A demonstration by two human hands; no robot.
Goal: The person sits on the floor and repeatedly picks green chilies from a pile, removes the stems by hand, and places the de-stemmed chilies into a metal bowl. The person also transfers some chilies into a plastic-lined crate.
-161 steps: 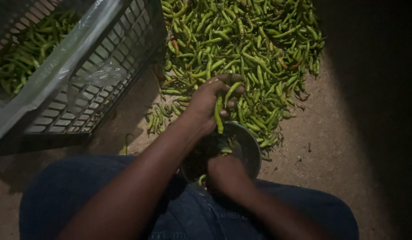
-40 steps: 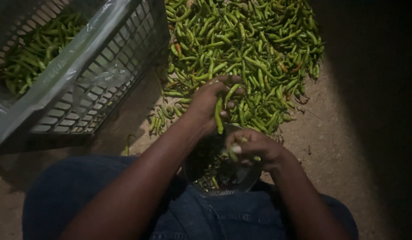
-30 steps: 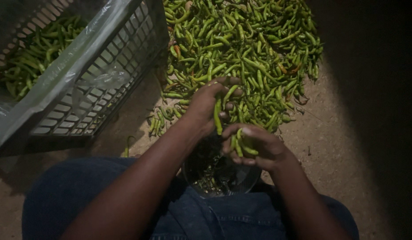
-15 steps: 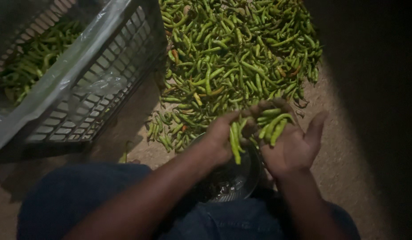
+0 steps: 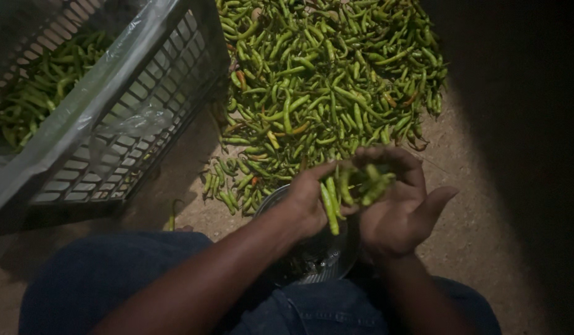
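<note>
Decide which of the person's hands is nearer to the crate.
Left. The left hand lies on the crate's side of the bowl, pinching chillies. The right hand is cupped farther away, beyond the left.

I see through one camera on the person's head. It looks almost straight down, close to the lap and the hands. The floor (image 5: 473, 186) fills the frame. The pile of green chillies (image 5: 324, 80) lies at the top, the crate (image 5: 132, 124) at upper left.
</note>
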